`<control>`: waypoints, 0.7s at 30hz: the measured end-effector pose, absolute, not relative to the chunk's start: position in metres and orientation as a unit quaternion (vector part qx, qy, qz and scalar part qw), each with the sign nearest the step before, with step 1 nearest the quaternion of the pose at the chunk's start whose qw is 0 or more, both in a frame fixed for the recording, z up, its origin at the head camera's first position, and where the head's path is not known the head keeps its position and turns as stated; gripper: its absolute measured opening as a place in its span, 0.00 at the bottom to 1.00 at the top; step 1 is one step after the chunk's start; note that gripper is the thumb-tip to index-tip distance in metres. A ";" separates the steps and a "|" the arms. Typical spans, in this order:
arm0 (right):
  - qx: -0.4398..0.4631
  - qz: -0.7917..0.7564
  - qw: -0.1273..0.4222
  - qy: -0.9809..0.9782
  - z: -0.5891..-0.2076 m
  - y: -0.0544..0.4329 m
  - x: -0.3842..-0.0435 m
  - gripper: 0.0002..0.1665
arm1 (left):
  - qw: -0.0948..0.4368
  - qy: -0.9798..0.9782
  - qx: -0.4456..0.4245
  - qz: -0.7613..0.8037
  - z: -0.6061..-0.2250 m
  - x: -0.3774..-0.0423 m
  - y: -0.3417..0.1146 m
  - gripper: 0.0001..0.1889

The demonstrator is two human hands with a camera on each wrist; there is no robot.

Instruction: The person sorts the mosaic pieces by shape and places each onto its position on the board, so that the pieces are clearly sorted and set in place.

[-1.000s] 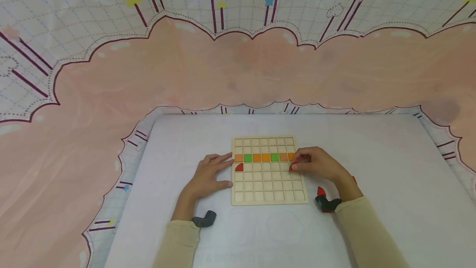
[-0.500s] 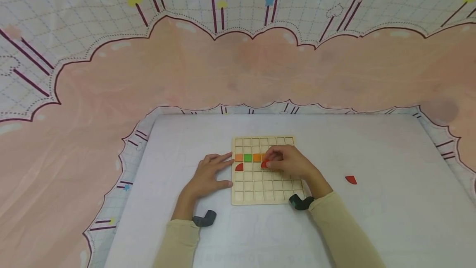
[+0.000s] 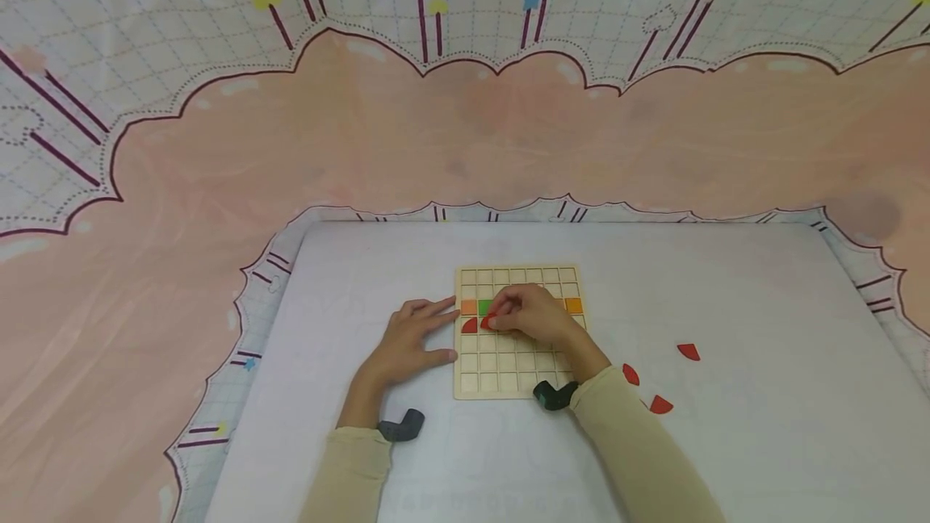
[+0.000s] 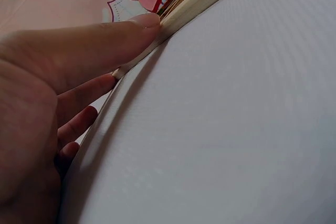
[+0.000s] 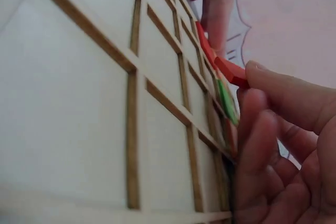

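A wooden grid board (image 3: 508,384) lies on the white table. My right hand (image 3: 534,315) pinches a red quarter-circle tile (image 5: 231,72) between thumb and fingers, over the row below the coloured squares. Just left of it, another red quarter-circle tile (image 3: 470,325) sits in the first cell of that row. My left hand (image 3: 414,341) touches the board's left edge with its fingers spread; in the left wrist view the thumb (image 4: 105,48) rests along the wooden rim. A green square (image 3: 485,307) and an orange square (image 3: 573,306) show in the row above, partly covered by my right hand.
On the table (image 3: 763,426) to the right of the board lie loose red quarter-circle tiles: one farther back (image 3: 689,352), a tile near the sleeve (image 3: 630,374) and a nearer tile (image 3: 661,404). A patterned pink cloth (image 3: 450,135) spreads behind the table.
My right hand has carried the red tile leftward across the board, from the right edge to beside the first red tile. The left hand stays at the board's left edge.
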State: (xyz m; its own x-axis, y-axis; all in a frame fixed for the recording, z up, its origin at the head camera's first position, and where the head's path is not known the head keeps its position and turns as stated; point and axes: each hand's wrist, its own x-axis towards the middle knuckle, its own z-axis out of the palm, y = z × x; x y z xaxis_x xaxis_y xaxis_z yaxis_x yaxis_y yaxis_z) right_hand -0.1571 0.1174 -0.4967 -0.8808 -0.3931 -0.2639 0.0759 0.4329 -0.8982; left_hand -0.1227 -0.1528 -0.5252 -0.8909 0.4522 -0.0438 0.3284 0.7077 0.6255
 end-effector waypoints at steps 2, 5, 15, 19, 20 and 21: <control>-0.075 -0.542 0.235 0.804 -0.499 0.115 -0.158 0.06 | 0.098 0.920 0.212 0.315 -0.526 -0.123 -0.153 0.37; -0.058 -0.554 0.242 0.795 -0.500 0.113 -0.158 0.07 | 0.100 0.920 0.211 0.314 -0.526 -0.123 -0.153 0.37; -0.079 -0.551 0.227 0.799 -0.504 0.110 -0.160 0.06 | 0.096 0.919 0.216 0.316 -0.522 -0.122 -0.153 0.37; -0.080 -0.547 0.222 0.803 -0.506 0.110 -0.160 0.05 | 0.101 0.919 0.214 0.314 -0.523 -0.123 -0.153 0.37; -0.079 -0.545 0.221 0.805 -0.505 0.110 -0.160 0.05 | 0.102 0.919 0.213 0.314 -0.524 -0.123 -0.153 0.37; -0.080 -0.542 0.219 0.807 -0.506 0.110 -0.160 0.05 | 0.102 0.920 0.213 0.314 -0.524 -0.123 -0.153 0.37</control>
State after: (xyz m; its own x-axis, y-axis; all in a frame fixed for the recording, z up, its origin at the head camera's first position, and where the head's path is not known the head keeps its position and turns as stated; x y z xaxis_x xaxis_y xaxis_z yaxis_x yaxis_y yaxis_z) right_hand -0.1597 0.1101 -0.5058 -0.8908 -0.3673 -0.2674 0.1089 0.3988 -0.9106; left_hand -0.1228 -0.1531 -0.5236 -0.8887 0.4552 -0.0544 0.3268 0.7122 0.6212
